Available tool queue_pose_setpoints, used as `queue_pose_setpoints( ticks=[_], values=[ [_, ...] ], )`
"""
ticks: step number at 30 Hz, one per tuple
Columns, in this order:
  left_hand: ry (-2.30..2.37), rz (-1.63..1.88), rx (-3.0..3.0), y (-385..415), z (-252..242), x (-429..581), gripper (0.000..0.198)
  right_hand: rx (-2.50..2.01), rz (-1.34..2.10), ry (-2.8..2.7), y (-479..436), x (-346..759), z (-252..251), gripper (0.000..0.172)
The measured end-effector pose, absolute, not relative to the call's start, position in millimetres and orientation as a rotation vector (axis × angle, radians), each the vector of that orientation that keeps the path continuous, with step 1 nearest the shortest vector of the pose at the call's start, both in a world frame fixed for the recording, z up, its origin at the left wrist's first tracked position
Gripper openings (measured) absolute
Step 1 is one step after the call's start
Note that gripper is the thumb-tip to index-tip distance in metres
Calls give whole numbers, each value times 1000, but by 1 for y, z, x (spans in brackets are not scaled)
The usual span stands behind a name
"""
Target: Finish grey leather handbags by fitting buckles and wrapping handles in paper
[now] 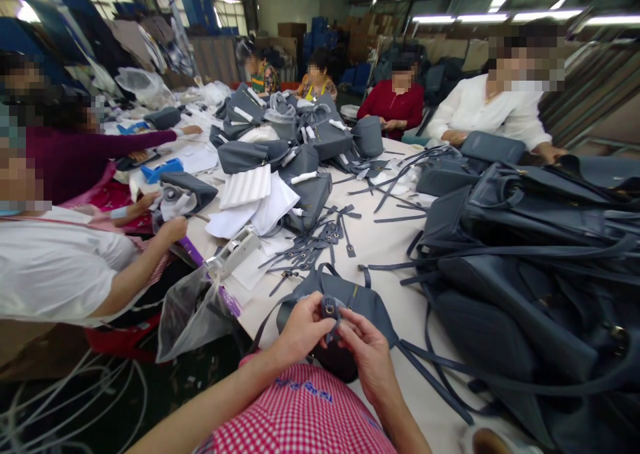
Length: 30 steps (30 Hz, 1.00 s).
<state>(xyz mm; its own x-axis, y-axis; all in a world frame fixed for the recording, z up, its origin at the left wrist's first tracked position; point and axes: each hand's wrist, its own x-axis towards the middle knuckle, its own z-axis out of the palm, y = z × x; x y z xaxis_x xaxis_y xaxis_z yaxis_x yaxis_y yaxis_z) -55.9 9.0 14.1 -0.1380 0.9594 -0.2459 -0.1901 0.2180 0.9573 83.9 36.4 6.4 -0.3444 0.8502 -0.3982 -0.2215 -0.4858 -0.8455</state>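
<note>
My left hand [306,322] pinches a short dark grey strap with a small metal buckle [329,307], held up over the bag in front of me. From the right, my right hand [364,337] has its thumb and fingers closed on the same strap, just beside the buckle. Under both hands lies a dark grey handbag [373,305] with a yellowish zip on top and long straps trailing to the right. Beyond it on the table is a pile of loose buckle straps [325,234].
Dark grey bags [505,307] are heaped high at my right. A tape dispenser [235,254] stands at the table's left edge, near white foam sheets [246,187]. More bags [320,137] are piled mid-table. Several co-workers sit around; one in white [65,267] is close at left.
</note>
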Motion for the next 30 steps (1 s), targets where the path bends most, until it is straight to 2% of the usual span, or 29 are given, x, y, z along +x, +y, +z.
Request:
queue_pose_setpoints(
  ticks=[5,9,13,16,18,21,26,30],
  values=[
    [1191,1205,670,0,22,-60,24,-1083,1832,-1015,37,81,1,47],
    [1103,1182,498,-11,32,-64,41,-1029,1765,-1033,32,77,-1,42],
    [1400,1293,847,-20,32,-63,50,-1015,1727,-1079,29,75,-2,36],
    [1670,1259,1435,-24,29,-64,40,-1014,1709,-1115,28,75,-5,31],
    [1743,1112,1784,-25,27,-67,28,-1019,1688,-1150,27,76,-7,28],
    [1814,882,2064,-24,22,-72,22,-1046,1598,-1285,26,77,-10,20],
    [1920,698,2236,-16,16,-72,18,-1098,1509,-1478,26,78,-13,22],
    [1990,844,1908,-9,11,-71,19,-1099,1608,-1473,23,78,-12,29]
  ],
)
